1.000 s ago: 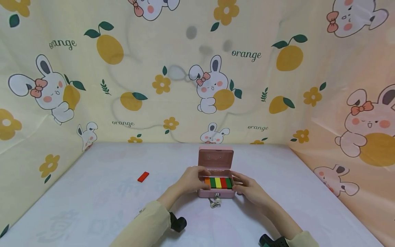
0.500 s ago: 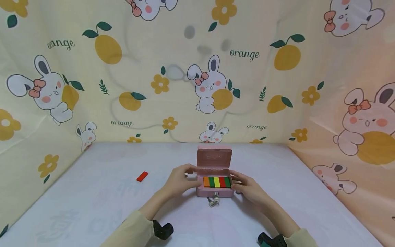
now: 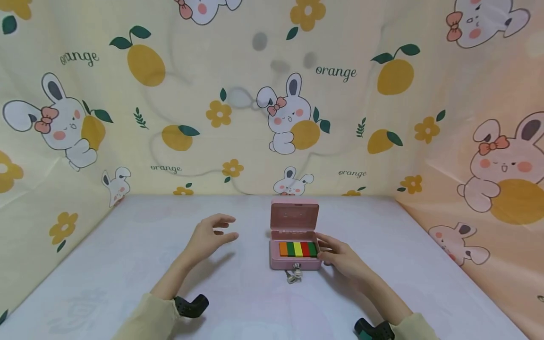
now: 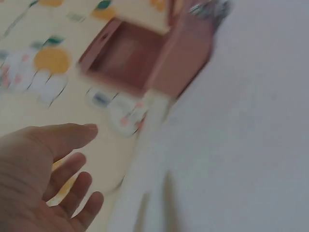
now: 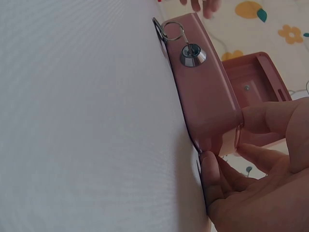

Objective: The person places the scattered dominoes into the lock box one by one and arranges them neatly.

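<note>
A pink cash box (image 3: 295,263) stands on the table with its lid (image 3: 294,217) raised. Inside lies a row of coloured blocks (image 3: 298,249) in orange, green, yellow and red. A key sits in the front lock (image 5: 192,54), with a key ring (image 5: 173,30) hanging from it. My right hand (image 3: 343,257) holds the right end of the box, thumb at the rim and fingers against the side. Off to the left, my left hand (image 3: 211,236) hovers above the table, fingers loosely bent and nothing in them. The loose red block is hidden behind this hand in the head view.
White cloth covers the table (image 3: 250,302). A patterned curtain (image 3: 238,71) with rabbits and oranges closes off the back and both sides. Small black devices (image 3: 191,306) are worn on both wrists.
My left hand has left the blocks in the box and moved left, over where the loose red block lay. My right hand keeps its place on the box.
</note>
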`<state>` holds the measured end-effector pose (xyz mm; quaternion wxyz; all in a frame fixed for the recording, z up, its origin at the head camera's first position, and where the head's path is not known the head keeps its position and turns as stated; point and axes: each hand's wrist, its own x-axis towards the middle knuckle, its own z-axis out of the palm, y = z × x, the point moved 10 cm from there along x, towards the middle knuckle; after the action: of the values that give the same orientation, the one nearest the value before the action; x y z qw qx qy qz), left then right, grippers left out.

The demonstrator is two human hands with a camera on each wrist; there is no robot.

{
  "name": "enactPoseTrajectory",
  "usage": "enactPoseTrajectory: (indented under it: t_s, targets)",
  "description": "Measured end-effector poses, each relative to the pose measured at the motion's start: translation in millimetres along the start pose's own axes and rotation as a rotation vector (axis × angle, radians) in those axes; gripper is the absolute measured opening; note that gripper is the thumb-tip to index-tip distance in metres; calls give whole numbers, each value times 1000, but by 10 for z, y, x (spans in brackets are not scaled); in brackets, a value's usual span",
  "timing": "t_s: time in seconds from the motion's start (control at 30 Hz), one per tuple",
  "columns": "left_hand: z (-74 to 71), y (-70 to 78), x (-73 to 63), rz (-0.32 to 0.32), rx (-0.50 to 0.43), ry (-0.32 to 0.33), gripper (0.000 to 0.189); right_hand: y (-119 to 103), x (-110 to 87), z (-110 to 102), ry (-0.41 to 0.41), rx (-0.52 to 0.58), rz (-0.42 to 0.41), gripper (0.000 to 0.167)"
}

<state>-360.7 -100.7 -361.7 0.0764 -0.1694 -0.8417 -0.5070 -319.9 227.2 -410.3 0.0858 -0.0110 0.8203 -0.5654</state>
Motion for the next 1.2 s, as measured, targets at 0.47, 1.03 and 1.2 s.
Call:
enactPoseTrajectory:
  t_s: [0.47,1.03,1.2]
  targets:
    - [-789,-806,-148,-252,71,40,49,8,18,-3,-19,-3,-11,57]
    - [-745,-1076,-204,-248,32,-91,55,26,31,7,-16,3,-6,58]
    - [-725,-1079,-207,-237,17,-112,57,47,45,-2,-12,-1,-3,59]
